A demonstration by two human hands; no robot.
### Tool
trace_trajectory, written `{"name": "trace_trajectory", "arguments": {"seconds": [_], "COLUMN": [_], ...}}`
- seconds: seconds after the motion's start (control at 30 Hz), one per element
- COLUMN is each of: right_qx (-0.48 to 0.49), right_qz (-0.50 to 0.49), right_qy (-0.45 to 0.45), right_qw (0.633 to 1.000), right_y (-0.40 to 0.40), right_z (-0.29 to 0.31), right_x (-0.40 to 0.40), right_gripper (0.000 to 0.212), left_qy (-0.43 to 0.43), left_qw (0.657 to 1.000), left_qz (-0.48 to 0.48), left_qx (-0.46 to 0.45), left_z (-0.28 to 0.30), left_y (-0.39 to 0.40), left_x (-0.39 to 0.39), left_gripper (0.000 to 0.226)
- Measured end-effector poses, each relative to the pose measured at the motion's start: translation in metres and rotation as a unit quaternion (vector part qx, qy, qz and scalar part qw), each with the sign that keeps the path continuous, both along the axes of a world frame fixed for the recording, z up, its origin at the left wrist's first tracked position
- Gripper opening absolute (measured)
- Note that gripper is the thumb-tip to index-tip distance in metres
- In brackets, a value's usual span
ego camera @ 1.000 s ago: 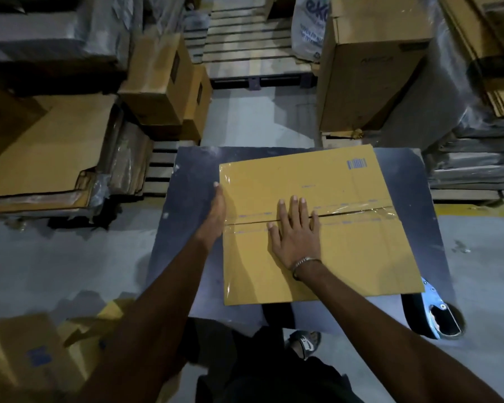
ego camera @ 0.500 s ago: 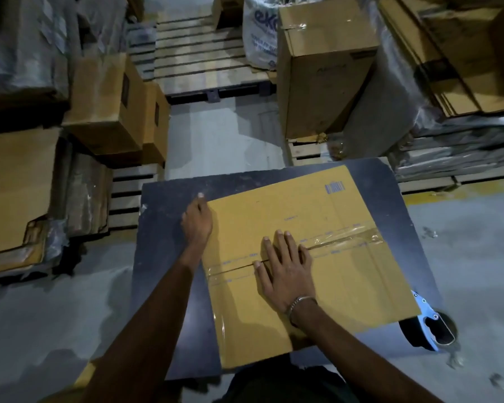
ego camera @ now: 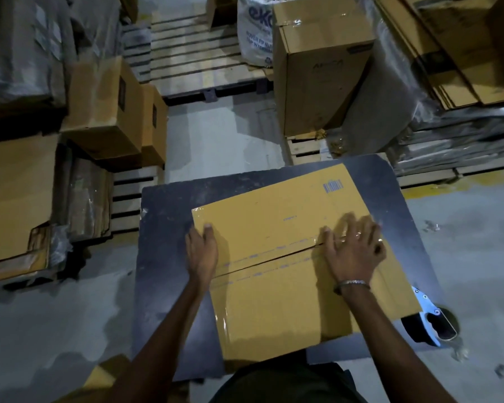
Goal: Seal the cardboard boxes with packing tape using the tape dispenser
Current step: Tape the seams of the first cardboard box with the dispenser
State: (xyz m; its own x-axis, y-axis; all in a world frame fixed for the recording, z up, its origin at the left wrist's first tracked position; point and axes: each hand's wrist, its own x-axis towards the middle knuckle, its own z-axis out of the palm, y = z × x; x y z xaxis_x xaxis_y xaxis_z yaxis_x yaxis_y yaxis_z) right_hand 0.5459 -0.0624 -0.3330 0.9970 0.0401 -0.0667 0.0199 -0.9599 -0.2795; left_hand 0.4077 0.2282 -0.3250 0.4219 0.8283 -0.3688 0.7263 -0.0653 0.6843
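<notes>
Head view shows one cardboard box point(ego camera: 297, 274) lying flat on the dark desk point(ego camera: 163, 257), its two top flaps meeting at a centre seam covered by one strip of clear packing tape point(ego camera: 274, 258). The right hand point(ego camera: 354, 251) lies open and flat, fingers spread, pressing on the tape near the box's right end; it grips nothing. The left hand point(ego camera: 202, 251) is also open, thumb on top, braced against the box's left edge without clasping anything. One tape dispenser point(ego camera: 429, 322) sits at the desk's near right corner, just beside the box and partly overhanging the edge.

Risks, as I judge them: the seam shows a dark gap towards the middle, so the flaps may not sit level, and pressing only at one end could leave the tape bridging or wrinkled there, giving a weak seal. Tape also gleams along the left edge; if that end is not rubbed down it may lift. The dispenser, perched at the corner, could be knocked to the floor if the box is slid or turned that way.

Count: two hands, one box on the desk, one dispenser, one bracelet point(ego camera: 351, 284) on the right wrist, and three sealed boxes standing on the pallets beyond
</notes>
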Motion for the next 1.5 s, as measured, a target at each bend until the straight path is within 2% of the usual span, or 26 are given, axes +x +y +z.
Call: {"name": "trace_trajectory", "arguments": {"seconds": [0.1, 0.23, 0.33, 0.43, 0.5, 0.57, 0.6, 0.67, 0.73, 0.8, 0.9, 0.97, 1.03, 1.1, 1.17, 1.37, 1.43, 1.5], "right_qx": [-0.004, 0.01, -0.014, -0.029, -0.035, -0.026, -0.004, 0.101, 0.257, 0.31, 0.196, 0.106, 0.036, 0.013, -0.002, -0.011, -0.022, -0.027], "right_qz": [-0.082, -0.094, -0.09, -0.061, -0.046, -0.037, -0.032, -0.029, -0.049, -0.108, -0.17, -0.172, -0.155, -0.148, -0.122, -0.019, -0.002, -0.001], "right_qy": [0.031, 0.01, 0.018, 0.011, 0.008, 0.015, 0.021, 0.047, 0.074, 0.056, 0.047, 0.058, 0.057, 0.075, 0.117, 0.156, 0.175, 0.196], "right_qw": [0.996, 0.996, 0.996, 0.998, 0.998, 0.999, 0.999, 0.993, 0.962, 0.943, 0.965, 0.978, 0.986, 0.986, 0.986, 0.988, 0.984, 0.98], "right_y": [-0.014, -0.001, 0.014, 0.02, 0.018, 0.013, 0.008, -0.008, -0.036, -0.071, -0.132, -0.169, -0.201, -0.225, -0.242, -0.27, -0.274, -0.276], "right_z": [-0.006, -0.004, -0.003, 0.0, 0.002, 0.004, 0.005, 0.004, 0.002, -0.002, -0.017, -0.029, -0.04, -0.05, -0.061, -0.076, -0.077, -0.075], "right_x": [0.013, 0.0, -0.03, -0.059, -0.065, -0.064, -0.062, -0.053, -0.042, -0.034, -0.032, -0.039, -0.05, -0.061, -0.069, -0.056, -0.048, -0.042], "right_gripper": [0.086, 0.09, 0.098, 0.102, 0.103, 0.101, 0.098, 0.086, 0.071, 0.057, 0.049, 0.041, 0.04, 0.041, 0.047, 0.043, 0.033, 0.029], "left_qy": [-0.003, 0.02, 0.063, 0.081, 0.05, 0.017, -0.004, -0.074, -0.129, -0.173, -0.209, -0.205, -0.172, -0.114, -0.07, -0.007, 0.001, 0.028], "left_qw": [1.0, 1.0, 0.996, 0.99, 0.983, 0.965, 0.955, 0.933, 0.903, 0.87, 0.838, 0.825, 0.804, 0.78, 0.772, 0.765, 0.79, 0.832], "left_qz": [0.007, 0.024, 0.01, 0.002, 0.0, -0.043, -0.09, -0.206, -0.318, -0.389, -0.441, -0.468, -0.507, -0.541, -0.545, -0.539, -0.508, -0.444], "left_qx": [-0.018, -0.004, 0.054, 0.115, 0.174, 0.258, 0.283, 0.286, 0.257, 0.246, 0.244, 0.241, 0.258, 0.293, 0.32, 0.352, 0.344, 0.332], "left_z": [-0.008, -0.017, -0.012, -0.002, -0.003, -0.008, -0.013, -0.019, -0.022, -0.021, -0.023, -0.026, -0.03, -0.033, -0.033, -0.029, -0.027, -0.026], "left_y": [-0.016, 0.01, 0.036, 0.049, 0.05, 0.034, 0.017, -0.031, -0.088, -0.136, -0.185, -0.206, -0.221, -0.231, -0.235, -0.244, -0.246, -0.247], "left_x": [-0.008, -0.006, -0.003, -0.001, 0.003, 0.015, 0.024, 0.046, 0.062, 0.074, 0.089, 0.096, 0.098, 0.096, 0.094, 0.095, 0.093, 0.092], "left_gripper": [0.064, 0.085, 0.098, 0.077, 0.063, 0.057, 0.055, 0.05, 0.047, 0.041, 0.036, 0.038, 0.049, 0.061, 0.065, 0.068, 0.075, 0.083]}}
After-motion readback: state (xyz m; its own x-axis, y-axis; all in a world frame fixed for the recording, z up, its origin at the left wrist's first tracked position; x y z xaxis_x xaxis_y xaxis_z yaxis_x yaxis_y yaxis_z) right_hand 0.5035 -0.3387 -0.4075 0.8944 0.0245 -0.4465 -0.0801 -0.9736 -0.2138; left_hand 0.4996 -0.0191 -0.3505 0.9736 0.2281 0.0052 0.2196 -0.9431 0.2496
